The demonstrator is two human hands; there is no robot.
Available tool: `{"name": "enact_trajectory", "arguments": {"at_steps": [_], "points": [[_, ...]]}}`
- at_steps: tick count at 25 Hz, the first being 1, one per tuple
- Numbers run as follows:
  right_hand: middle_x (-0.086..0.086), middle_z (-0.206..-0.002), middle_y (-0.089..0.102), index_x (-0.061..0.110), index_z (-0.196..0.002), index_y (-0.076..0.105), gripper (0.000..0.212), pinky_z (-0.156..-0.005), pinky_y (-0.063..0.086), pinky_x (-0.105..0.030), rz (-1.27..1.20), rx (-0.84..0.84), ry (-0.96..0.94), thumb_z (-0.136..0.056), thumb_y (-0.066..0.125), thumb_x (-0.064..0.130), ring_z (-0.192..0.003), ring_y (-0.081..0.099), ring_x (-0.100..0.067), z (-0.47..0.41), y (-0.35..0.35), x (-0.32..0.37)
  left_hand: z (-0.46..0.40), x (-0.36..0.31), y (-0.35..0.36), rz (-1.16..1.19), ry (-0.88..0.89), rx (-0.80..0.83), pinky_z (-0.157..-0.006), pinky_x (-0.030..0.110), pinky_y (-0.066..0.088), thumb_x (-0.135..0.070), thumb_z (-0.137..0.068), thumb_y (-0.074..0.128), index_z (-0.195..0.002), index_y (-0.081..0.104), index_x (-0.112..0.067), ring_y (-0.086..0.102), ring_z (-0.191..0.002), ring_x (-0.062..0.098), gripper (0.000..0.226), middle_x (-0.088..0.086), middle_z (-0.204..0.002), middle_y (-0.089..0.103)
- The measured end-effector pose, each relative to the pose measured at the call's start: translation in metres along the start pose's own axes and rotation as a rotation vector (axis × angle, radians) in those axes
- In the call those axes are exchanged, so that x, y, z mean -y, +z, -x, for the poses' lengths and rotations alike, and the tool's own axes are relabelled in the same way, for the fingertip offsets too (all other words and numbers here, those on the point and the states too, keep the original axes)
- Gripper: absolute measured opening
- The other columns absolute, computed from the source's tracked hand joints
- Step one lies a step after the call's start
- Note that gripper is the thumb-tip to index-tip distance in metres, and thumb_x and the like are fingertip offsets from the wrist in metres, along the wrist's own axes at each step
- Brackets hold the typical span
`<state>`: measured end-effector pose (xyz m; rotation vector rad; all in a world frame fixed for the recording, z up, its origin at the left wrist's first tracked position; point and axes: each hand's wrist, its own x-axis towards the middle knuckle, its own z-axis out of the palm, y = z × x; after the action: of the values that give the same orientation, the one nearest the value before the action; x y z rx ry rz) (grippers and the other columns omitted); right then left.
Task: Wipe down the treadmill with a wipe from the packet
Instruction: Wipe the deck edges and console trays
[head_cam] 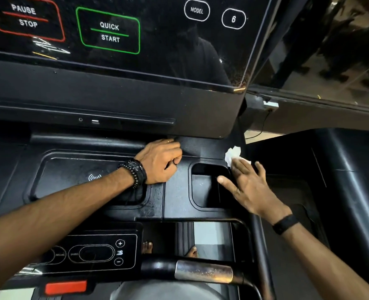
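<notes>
Right hand (247, 187) flat, fingers straight, pressing white wipe (233, 154) onto treadmill console (174, 191) right of cup recess (207, 189). Left hand (159, 163) fingers curled, resting on console; whether grasping anything, cannot tell.

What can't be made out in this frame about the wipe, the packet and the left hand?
- Wipe, head view: mostly covered by the right hand's straight fingers; its size and soiling are unclear.
- Packet: nowhere in view.
- Left hand: fingers curl by the console's lower edge; the hand's back hides whether they hold anything.
</notes>
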<state>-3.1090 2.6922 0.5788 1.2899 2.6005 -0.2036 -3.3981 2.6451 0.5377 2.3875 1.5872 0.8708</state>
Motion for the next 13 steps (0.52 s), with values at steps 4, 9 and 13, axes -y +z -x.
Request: {"name": "enact_trajectory", "arguments": {"at_steps": [4,9,13], "points": [[-0.012,-0.126,0.057,0.004,-0.113,0.063,0.066,-0.094,0.038,-0.045,-0.053,-0.198,0.083,-0.099,0.022,0.053,-0.109,0.051,-0.03,0.018,0.021,0.014,-0.002,0.0,0.0,-0.01,-0.012,0.009,-0.068,0.039,0.043,-0.013,-0.071,0.044,-0.071,0.049,-0.015,0.037,-0.064,0.02,0.005,-0.002,-0.07,0.045],[-0.015,-0.11,0.053,0.0,-0.098,0.06,0.017,-0.086,0.05,-0.048,-0.259,-0.32,0.135,-0.098,0.053,0.016,-0.094,0.047,-0.029,0.034,0.034,0.036,-0.002,-0.001,0.0,-0.011,-0.012,0.003,-0.069,0.038,0.043,-0.015,-0.07,0.043,-0.071,0.049,-0.015,0.032,-0.065,0.015,0.006,-0.004,-0.069,0.044],[-0.021,-0.112,0.053,-0.003,-0.097,0.058,0.012,-0.089,0.05,-0.044,-0.382,-0.387,0.175,-0.091,0.061,0.006,-0.1,0.048,-0.033,0.022,0.041,0.049,-0.002,-0.002,0.0,-0.02,-0.009,0.001,-0.074,0.039,0.044,-0.015,-0.07,0.043,-0.07,0.049,-0.015,0.031,-0.064,0.014,0.006,-0.007,-0.069,0.04]]}}
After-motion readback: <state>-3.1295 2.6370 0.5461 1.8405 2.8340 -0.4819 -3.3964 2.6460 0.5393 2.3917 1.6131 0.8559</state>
